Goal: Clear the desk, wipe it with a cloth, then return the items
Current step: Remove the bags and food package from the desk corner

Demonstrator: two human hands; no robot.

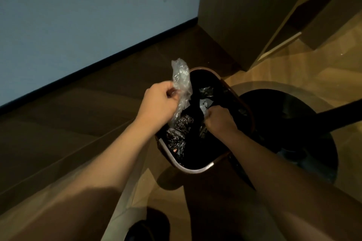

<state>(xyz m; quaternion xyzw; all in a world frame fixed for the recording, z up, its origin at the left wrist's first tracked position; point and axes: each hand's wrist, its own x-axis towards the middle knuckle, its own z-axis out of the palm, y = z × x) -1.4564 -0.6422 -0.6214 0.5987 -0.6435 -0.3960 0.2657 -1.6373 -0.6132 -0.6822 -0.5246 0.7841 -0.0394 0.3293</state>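
A brown waste bin (pixel 195 170) with a black liner stands on the floor below me. My left hand (pixel 158 101) grips a crumpled clear plastic wrapper (pixel 181 82) over the bin's left rim. My right hand (pixel 219 118) is inside the bin's mouth, its fingers curled round a small pale piece of packaging (pixel 205 105). Crumpled dark plastic (pixel 179 133) lies inside the bin.
A round glass table (pixel 293 84) on a black round base (pixel 313 143) stands to the right, its edge over the bin. A blue wall with black skirting (pixel 117 51) runs along the left. A wooden cabinet (pixel 244 15) rises behind. A dark shoe (pixel 148 227) shows below.
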